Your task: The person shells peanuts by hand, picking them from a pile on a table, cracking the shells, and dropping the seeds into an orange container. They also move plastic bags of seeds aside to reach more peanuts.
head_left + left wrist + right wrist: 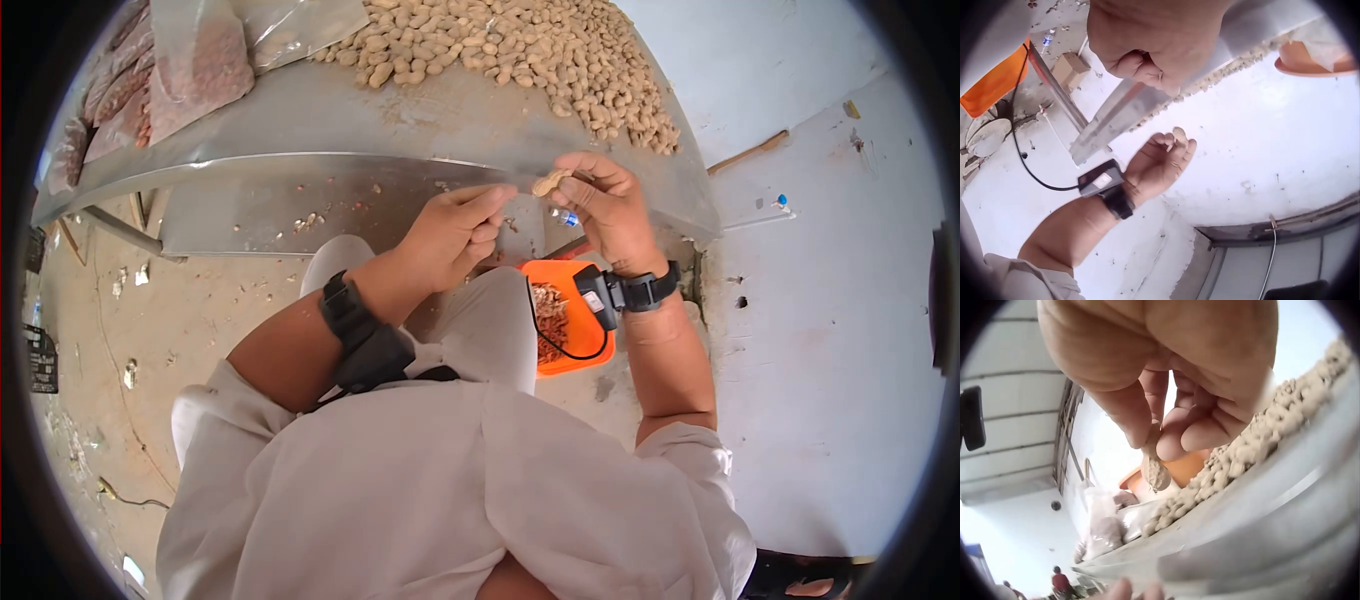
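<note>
My right hand (618, 215) pinches an unshelled peanut (550, 182) between thumb and fingers, above the front edge of the metal table. In the right wrist view the tan, ridged peanut (1155, 474) points down from the fingertips. The left hand (455, 235) is just left of it, its fingers curled and its thumb and forefinger reaching toward the peanut. Nothing shows in the left hand's grasp. Its curled fingers are also seen in the left wrist view. A large heap of unshelled peanuts (520, 40) lies on the table beyond both hands.
Clear bags of reddish kernels (205, 75) lie at the table's far left. An orange container (590, 340) with shelled bits stands below, beside the person's leg. The metal table (300, 125) has a raised front edge. A white wall (830, 330) rises on the right.
</note>
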Motion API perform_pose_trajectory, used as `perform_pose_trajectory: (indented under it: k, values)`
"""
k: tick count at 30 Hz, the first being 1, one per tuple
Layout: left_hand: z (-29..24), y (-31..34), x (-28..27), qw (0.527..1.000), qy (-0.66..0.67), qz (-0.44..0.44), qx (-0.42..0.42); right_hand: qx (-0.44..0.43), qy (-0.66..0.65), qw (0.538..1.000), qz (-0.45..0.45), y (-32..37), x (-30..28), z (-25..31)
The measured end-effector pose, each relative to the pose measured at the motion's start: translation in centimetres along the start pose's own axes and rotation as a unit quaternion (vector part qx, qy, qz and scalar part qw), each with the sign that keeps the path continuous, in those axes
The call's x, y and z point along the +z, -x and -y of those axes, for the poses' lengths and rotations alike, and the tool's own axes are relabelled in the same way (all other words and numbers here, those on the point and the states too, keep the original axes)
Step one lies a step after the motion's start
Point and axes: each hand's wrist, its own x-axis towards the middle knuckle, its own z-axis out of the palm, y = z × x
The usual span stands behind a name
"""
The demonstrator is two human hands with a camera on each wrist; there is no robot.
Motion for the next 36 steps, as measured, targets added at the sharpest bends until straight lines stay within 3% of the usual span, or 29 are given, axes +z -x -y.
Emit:
perform_pose_trajectory:
  k: [3,6,12,14,18,19,22,25,34,36]
  values:
    - [0.3,1.1,0.9,1.0,-0.006,0.001,-0.014,-0.031,-0.08,0.996,0.016,1.5,1.8,-1.9]
    - [0.6,1.6,0.6,1.0,-0.02,0.009,-0.012,-0.052,-0.06,0.997,0.019,2.1,2.6,-3.0]
    - [0.7,1.8,0.4,0.998,-0.053,0.01,0.03,-0.031,-0.178,0.982,-0.048,3.0,4.7,-4.6]
    - [0.9,1.9,0.5,0.994,-0.098,0.0,0.044,-0.031,-0.164,0.984,-0.055,3.5,5.2,-4.7]
    - [0.5,2.6,1.5,0.935,-0.336,-0.022,0.114,-0.005,-0.085,0.995,-0.057,4.3,4.6,-4.9]
    - [-0.4,3.0,1.7,0.921,-0.382,-0.018,0.072,0.004,-0.061,0.997,-0.054,4.6,4.6,-4.8]
    - [0.1,2.4,0.7,0.866,-0.478,0.012,0.144,0.038,-0.124,0.991,-0.038,5.4,4.8,-4.3]
    - [-0.2,3.0,1.3,0.827,-0.548,0.013,0.126,0.015,-0.059,0.997,-0.039,5.6,4.5,-4.9]
    - [-1.2,4.1,2.7,0.793,-0.597,0.029,0.119,-0.09,0.008,0.993,-0.074,5.6,6.1,-4.9]
    - [-0.7,3.7,1.9,0.796,-0.586,0.028,0.149,-0.092,-0.005,0.992,-0.089,5.4,6.4,-4.9]
